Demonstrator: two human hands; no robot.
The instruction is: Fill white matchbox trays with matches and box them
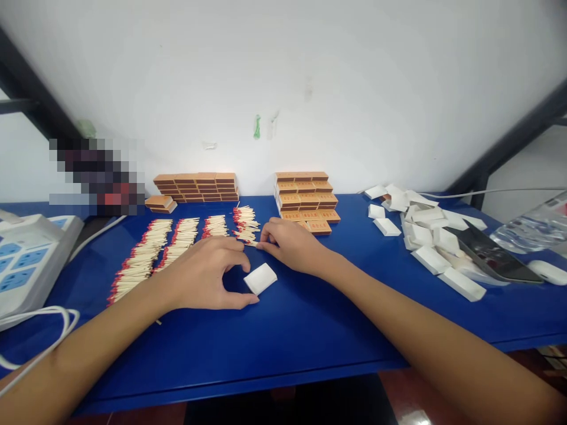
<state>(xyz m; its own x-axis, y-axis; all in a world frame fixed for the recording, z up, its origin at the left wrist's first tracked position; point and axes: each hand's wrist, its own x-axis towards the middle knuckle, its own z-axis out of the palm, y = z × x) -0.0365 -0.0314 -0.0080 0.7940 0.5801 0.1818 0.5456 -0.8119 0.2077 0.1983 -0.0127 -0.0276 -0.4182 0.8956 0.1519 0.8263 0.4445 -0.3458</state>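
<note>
My left hand (208,274) is spread in a C shape, with thumb and fingers apart, just left of a small white cardboard matchbox tray (261,278) lying on the blue table. The hand appears not to grip the tray. Beyond the tray, my right hand (292,245) has its thumb and forefinger pinched at the near end of the rightmost pile of red-tipped matches (246,218), apparently on a match (250,243). Further rows of matches (144,251) lie to the left, partly hidden behind my left hand and forearm.
Orange-brown matchboxes stand against the wall in a left stack (197,188) and a stepped right stack (305,200). White trays (420,224) are heaped at the right beside a dark phone (491,251) and a clear plastic bottle (534,227). A power strip (35,260) with cables sits left.
</note>
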